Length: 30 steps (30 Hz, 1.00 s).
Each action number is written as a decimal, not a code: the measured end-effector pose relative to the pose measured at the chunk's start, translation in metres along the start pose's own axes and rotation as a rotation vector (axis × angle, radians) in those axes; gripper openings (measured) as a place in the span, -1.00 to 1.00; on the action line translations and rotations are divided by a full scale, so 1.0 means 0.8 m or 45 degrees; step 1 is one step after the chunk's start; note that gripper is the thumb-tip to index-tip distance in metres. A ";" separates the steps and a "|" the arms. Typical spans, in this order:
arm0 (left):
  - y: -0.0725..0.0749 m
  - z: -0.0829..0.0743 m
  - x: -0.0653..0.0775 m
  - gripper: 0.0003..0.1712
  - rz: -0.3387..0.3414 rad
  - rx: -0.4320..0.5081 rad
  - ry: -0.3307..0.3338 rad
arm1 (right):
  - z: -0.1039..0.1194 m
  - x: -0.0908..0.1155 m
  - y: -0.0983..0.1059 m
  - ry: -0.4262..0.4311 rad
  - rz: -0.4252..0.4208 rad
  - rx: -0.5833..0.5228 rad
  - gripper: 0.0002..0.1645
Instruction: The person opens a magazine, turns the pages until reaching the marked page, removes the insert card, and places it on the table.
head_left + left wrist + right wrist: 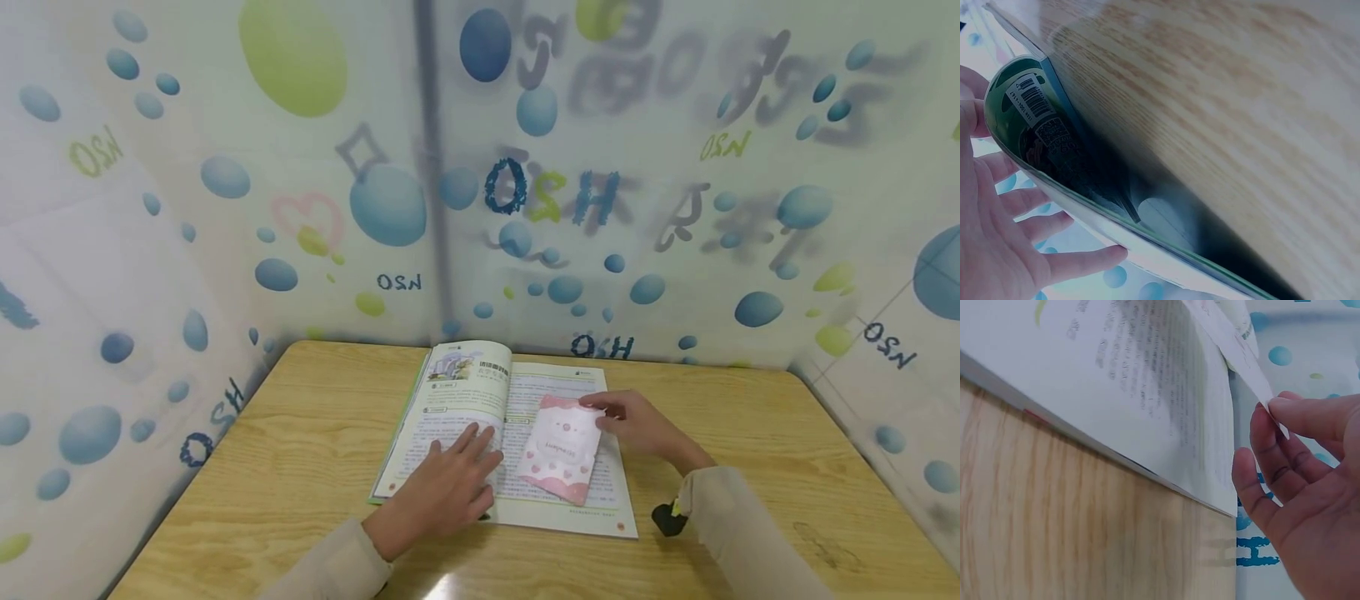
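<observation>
An open book (480,500) with printed pages lies on the wooden table, its left side curving up. My left hand (448,483) rests on the left page, fingers spread and fairly straight. In the left wrist view, the fingers of that hand (1016,231) lie along the book's raised side, and a barcode (1030,99) shows on the green cover (1007,94). Over the right page is a flat pink-and-white packet (558,450) with strawberry print. My right hand (637,423) pinches its upper right corner between thumb and fingers. The right wrist view shows the packet (1244,362) edge-on, tilted up from the page.
The wooden table (750,425) extends to both sides of the book. A patterned curtain (675,208) with blue and green dots stands behind and at the sides. Something small and dark (669,520) is at the right sleeve's cuff.
</observation>
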<state>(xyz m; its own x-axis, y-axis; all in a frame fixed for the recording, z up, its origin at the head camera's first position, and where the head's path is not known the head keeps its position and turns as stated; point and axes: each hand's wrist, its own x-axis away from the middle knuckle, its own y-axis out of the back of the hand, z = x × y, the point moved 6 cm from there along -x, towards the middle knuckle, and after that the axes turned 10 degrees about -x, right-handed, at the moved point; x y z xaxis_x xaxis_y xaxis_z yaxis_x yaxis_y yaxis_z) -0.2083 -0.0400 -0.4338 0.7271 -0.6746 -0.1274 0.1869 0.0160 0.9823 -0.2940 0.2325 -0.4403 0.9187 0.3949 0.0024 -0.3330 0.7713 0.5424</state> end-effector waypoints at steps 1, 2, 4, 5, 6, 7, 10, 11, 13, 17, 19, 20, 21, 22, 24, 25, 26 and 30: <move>0.000 0.000 0.000 -0.53 0.001 -0.001 0.000 | 0.000 0.001 0.002 -0.004 -0.002 -0.018 -0.56; 0.000 0.000 0.000 -0.53 0.002 0.000 0.000 | 0.000 0.003 0.005 0.002 -0.002 -0.038 -0.56; 0.000 0.000 0.000 -0.53 0.009 0.004 0.003 | 0.002 0.006 0.009 0.018 -0.003 -0.072 -0.55; 0.000 0.000 0.000 -0.52 0.013 0.005 0.004 | 0.002 0.007 0.012 0.021 -0.008 -0.083 -0.55; 0.000 0.000 0.000 -0.52 0.017 0.009 0.005 | 0.003 0.008 0.015 0.027 -0.011 -0.092 -0.55; 0.000 0.000 0.000 -0.52 0.021 0.011 0.007 | 0.005 0.009 0.018 0.025 -0.019 -0.103 -0.55; 0.001 0.001 0.000 -0.51 0.023 0.023 0.012 | 0.005 0.012 0.027 -0.008 -0.050 -0.145 -0.55; 0.001 0.001 0.000 -0.51 0.021 0.024 0.013 | 0.005 0.013 0.031 -0.012 -0.056 -0.159 -0.55; 0.001 0.001 0.000 -0.51 0.016 0.022 0.012 | 0.006 0.016 0.037 -0.017 -0.062 -0.197 -0.54; 0.002 0.002 0.001 -0.52 0.010 0.020 0.007 | 0.005 0.025 0.053 -0.013 -0.068 -0.234 -0.53; 0.002 0.003 0.001 -0.52 0.010 0.018 0.005 | 0.002 0.030 0.063 -0.027 -0.080 -0.246 -0.53; 0.001 0.003 0.001 -0.53 0.011 0.018 0.005 | 0.000 0.033 0.068 -0.034 -0.088 -0.251 -0.53; 0.001 0.003 0.001 -0.53 0.010 0.020 0.005 | -0.003 0.037 0.073 -0.039 -0.092 -0.248 -0.53; 0.001 0.004 0.001 -0.53 0.009 0.019 0.004 | -0.005 0.040 0.078 -0.042 -0.099 -0.243 -0.52; 0.001 0.004 0.001 -0.53 0.005 0.022 0.004 | -0.012 0.048 0.089 -0.060 -0.116 -0.229 -0.52; 0.001 0.004 0.001 -0.53 0.003 0.027 0.005 | -0.016 0.052 0.094 -0.066 -0.123 -0.221 -0.52; 0.001 0.004 0.001 -0.53 0.001 0.030 0.006 | -0.019 0.056 0.100 -0.065 -0.131 -0.203 -0.52; 0.000 0.004 0.001 -0.53 0.001 0.046 0.004 | -0.034 0.073 0.119 -0.062 -0.155 -0.152 -0.53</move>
<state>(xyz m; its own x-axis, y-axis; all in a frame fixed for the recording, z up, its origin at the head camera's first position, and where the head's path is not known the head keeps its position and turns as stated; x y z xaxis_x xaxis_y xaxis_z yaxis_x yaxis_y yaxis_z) -0.2100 -0.0430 -0.4337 0.7295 -0.6722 -0.1267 0.1620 -0.0101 0.9867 -0.2778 0.3420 -0.4113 0.9620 0.2725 -0.0153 -0.2386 0.8668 0.4378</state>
